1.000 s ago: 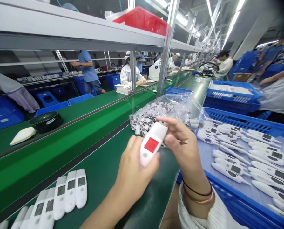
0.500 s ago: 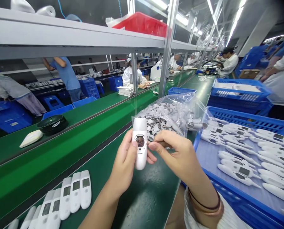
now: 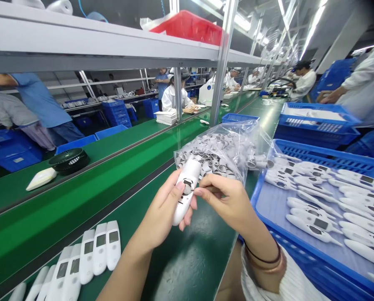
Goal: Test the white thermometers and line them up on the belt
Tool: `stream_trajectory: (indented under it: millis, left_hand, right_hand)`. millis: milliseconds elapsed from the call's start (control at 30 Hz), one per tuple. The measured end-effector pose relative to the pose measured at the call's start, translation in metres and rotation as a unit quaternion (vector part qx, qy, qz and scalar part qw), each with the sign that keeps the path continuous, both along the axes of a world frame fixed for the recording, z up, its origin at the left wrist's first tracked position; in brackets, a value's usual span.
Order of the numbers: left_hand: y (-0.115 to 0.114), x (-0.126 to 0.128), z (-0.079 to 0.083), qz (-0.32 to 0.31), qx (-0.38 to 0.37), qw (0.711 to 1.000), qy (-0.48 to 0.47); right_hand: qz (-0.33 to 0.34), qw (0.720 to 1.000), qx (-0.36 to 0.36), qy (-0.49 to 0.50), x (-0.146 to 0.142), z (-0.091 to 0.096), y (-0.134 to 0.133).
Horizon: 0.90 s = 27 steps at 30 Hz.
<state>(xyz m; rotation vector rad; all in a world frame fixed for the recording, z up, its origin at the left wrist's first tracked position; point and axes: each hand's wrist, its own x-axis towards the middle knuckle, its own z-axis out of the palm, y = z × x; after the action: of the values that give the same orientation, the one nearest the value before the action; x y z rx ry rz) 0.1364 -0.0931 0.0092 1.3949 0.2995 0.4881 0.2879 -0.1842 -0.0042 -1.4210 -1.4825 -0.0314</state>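
My left hand [image 3: 166, 205] is closed around a white handheld thermometer [image 3: 192, 169], its back facing up and its top leaning right. A round recess in that back shows a silvery disc [image 3: 188, 188] inside. At the recess's right edge, my right hand [image 3: 223, 196] pinches a thin, dark-tipped thing, mostly hidden by the fingers. Just beyond both hands lies a clear plastic bag [image 3: 237, 142] full of grey-white ring-shaped caps [image 3: 220, 151]. Several finished-looking thermometers [image 3: 101, 246] with small screens lie in a row at the lower left of the green bench.
At right, a blue crate [image 3: 300, 146] holds several rows of white thermometer housings [image 3: 318, 221]. Farther back stands another blue crate [image 3: 315, 119]. A black round basket [image 3: 69, 161] sits across the green belt [image 3: 111, 167]. A metal post [image 3: 221, 75] and overhead shelf [image 3: 111, 42] stand ahead. Co-workers are around.
The thermometer has tilted, its top swinging right. Its recess looked dark and coppery before and now looks silvery. My right hand has shifted slightly left. A person in blue has moved left.
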Motion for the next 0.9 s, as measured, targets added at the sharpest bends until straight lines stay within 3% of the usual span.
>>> stream_trajectory:
  millis: [100, 233, 400, 467, 567, 733, 800, 900]
  left_hand:
    - [0.003, 0.003, 0.000, -0.007, -0.048, 0.999, -0.001]
    - [0.002, 0.006, 0.002, -0.059, -0.066, 0.996, 0.022]
    - [-0.006, 0.003, 0.004, -0.071, -0.056, 0.995, 0.039]
    - [-0.011, 0.002, 0.004, -0.058, -0.049, 0.997, 0.026]
    - [-0.019, 0.000, 0.003, -0.007, -0.039, 0.999, 0.014]
    - [-0.025, 0.001, -0.004, 0.063, 0.059, 0.995, 0.052]
    - [-0.026, 0.001, -0.008, 0.093, 0.125, 0.986, 0.056]
    - [-0.028, 0.001, -0.012, 0.120, 0.202, 0.970, 0.061]
  right_hand:
    - [-0.003, 0.995, 0.065, -0.079, 0.002, 0.001, 0.001]
    - [0.050, 0.974, 0.100, -0.196, 0.007, 0.006, 0.001]
    - [0.023, 0.969, 0.203, -0.140, 0.007, 0.001, 0.000]
    - [-0.025, 0.964, 0.239, -0.111, 0.004, -0.004, -0.003]
    - [-0.084, 0.952, 0.258, -0.146, -0.002, -0.007, -0.008]
    - [-0.082, 0.934, 0.233, -0.258, -0.012, -0.006, -0.007]
    - [-0.060, 0.953, 0.224, -0.197, -0.015, -0.007, -0.002]
    - [0.005, 0.985, 0.156, 0.077, -0.017, -0.010, 0.007]
